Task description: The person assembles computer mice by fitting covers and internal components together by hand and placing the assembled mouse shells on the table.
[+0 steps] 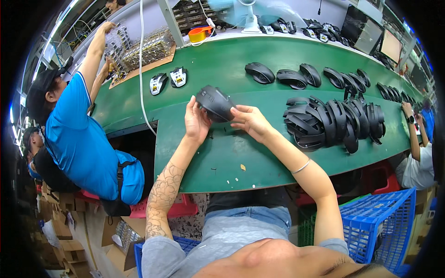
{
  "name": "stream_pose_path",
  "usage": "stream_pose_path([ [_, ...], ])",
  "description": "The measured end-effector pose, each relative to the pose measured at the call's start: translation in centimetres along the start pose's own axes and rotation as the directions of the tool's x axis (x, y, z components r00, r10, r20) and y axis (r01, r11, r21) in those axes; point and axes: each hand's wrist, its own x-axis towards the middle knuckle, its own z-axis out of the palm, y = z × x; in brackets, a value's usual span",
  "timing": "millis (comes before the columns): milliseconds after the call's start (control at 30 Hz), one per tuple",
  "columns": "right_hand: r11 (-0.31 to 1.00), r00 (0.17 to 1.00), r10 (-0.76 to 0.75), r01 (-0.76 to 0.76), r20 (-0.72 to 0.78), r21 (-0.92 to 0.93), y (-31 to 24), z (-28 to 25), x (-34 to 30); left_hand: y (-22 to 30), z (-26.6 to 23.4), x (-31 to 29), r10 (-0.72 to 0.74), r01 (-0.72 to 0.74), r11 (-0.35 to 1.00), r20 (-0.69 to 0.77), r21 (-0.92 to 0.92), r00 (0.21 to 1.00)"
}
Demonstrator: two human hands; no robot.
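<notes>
A black computer mouse [215,104] is held up over the green bench between my two hands. My left hand [198,121] grips its left side, fingers curled behind it and thumb in front. On the other side, the fingertips of my right hand [251,121] pinch the mouse's right end. Beyond it on the bench lie two open mouse bases [158,84] with white and yellow insides. To the right of my right hand rises a heap of black curved mouse shells [320,121], many nested together. Several black mice [292,78] stand in a row behind the heap.
A person in a blue shirt [95,134] reaches over a stack of parts [146,48] at the left. Another person's hands [408,110] work at the far right. Blue crates [378,222] stand by my right side. A white cable [141,60] hangs at the left; small scraps [243,167] lie near the edge.
</notes>
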Motion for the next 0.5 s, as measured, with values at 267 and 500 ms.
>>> stream_pose_path([
  [267,0.971,0.911,-0.193,0.231,-0.363,0.063,-0.4,-1.7,0.9,-0.6,0.8,-0.7,-0.021,0.013,0.996,0.093,0.085,0.995],
  [500,0.904,0.720,-0.409,0.235,-0.561,-0.357,-0.3,-3.2,2.0,-0.5,0.8,-0.6,-0.023,0.011,0.994,0.106,0.111,0.994],
])
